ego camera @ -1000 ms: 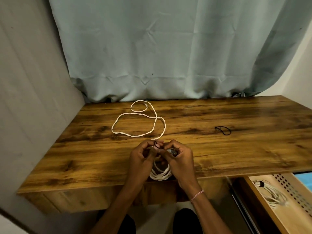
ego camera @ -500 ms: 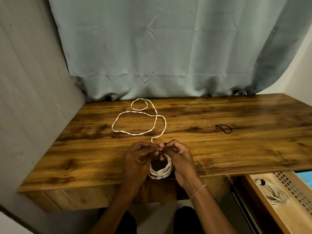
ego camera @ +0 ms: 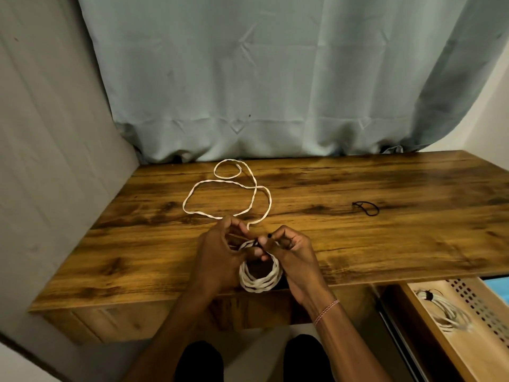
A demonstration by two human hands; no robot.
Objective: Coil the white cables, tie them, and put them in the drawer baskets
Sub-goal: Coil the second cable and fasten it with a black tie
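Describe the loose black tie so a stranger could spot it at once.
Start at the wooden desk below the curtain. On its right half lies the black tie: a small thin loop, alone, dark where the loose cable is white.

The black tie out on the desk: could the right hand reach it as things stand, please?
Probably yes: only bare desk lies between the black tie and the right hand, though that hand is occupied holding the coil.
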